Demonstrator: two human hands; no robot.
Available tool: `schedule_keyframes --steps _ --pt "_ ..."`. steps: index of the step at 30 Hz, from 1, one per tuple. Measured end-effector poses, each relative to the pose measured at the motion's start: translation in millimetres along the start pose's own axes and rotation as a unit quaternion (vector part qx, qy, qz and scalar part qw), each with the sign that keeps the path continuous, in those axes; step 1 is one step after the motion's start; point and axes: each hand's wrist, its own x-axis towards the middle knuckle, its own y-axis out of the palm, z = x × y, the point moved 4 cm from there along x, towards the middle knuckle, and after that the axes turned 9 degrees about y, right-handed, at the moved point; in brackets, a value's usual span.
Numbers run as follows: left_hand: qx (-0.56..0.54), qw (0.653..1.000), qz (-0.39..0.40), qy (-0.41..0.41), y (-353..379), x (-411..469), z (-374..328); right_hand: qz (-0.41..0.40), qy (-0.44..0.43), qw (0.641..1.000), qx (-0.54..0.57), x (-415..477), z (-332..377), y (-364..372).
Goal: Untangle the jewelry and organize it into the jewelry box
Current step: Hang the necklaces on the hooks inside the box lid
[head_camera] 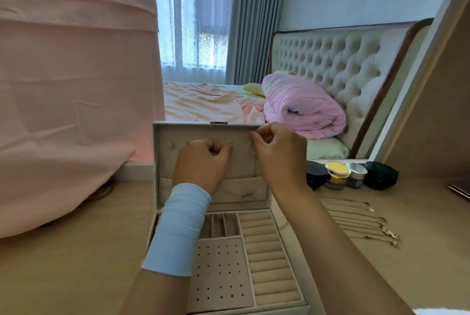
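Note:
A cream jewelry box (274, 286) stands open on the table, its lid (165, 159) upright. Both my hands are raised in front of the lid's inside. My left hand (203, 162), with a light blue wrist band, pinches one end of a thin necklace chain (256, 162). My right hand (279, 154) pinches the chain near the lid's top edge, and the rest hangs down toward the lid pocket (244, 191). Several more gold necklaces (361, 220) lie in a row on the table right of the box. A small piece of jewelry (283, 225) lies next to the box.
Cosmetic jars (337, 175) and a dark round case (380, 175) stand behind the necklaces. A pink cloth (71, 86) drapes over something at the left. A dark flat object (460, 189) lies at the right edge. A bed with a pink rolled blanket (302, 106) is beyond the table.

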Motion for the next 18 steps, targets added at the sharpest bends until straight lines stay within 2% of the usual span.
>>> schedule_keyframes --steps 7,13,16,18 --pt "-0.004 0.999 0.029 -0.017 8.7 -2.5 4.1 -0.011 -0.011 0.996 -0.090 -1.0 -8.8 8.9" --pt "0.008 0.997 0.075 -0.034 9.1 -4.0 9.0 0.047 -0.013 0.989 -0.140 -13.8 -17.0 7.7" --pt "-0.003 0.994 0.097 -0.043 8.6 -4.5 9.8 0.092 0.035 0.987 -0.124 -20.2 -24.5 5.7" --pt "-0.012 0.994 0.101 -0.035 7.6 -4.6 7.1 0.085 0.042 0.991 -0.092 -23.6 -22.7 1.4"
